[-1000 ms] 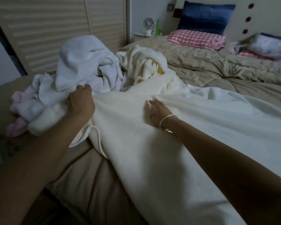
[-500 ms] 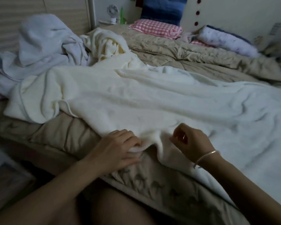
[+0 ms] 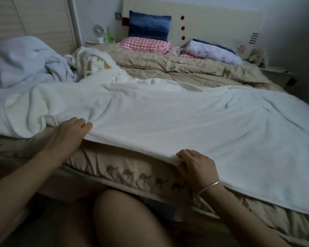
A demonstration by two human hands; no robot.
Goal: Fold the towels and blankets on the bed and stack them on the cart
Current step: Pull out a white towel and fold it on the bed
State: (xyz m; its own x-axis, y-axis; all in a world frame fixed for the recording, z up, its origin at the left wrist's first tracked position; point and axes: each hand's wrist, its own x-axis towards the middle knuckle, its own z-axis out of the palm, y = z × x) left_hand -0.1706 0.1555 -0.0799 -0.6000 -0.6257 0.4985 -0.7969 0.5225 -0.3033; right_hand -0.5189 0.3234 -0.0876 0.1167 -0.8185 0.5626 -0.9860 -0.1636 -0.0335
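– Blanket (image 3: 168, 122) lies across the bed (image 3: 100, 157): left grip (image 3: 70, 132) pinches its near hem, right grip (image 3: 196, 166) curls round that hem to its right.
– I'd pull the hem taut between them, then carry it evenly to the far edge. Any writing?
– None readable; only camel figures (image 3: 127, 173) below both grips.

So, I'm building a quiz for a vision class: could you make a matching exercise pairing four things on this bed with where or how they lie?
Things
1. cream blanket
2. pale blue bundle
3. blue pillow
4. checked pillow

Places
A. propped upright against the headboard
B. heaped at the left of the bed
C. spread out, near edge gripped by left hand and right hand
D. lying flat at the bed's head

Pairs: 1-C, 2-B, 3-A, 4-D
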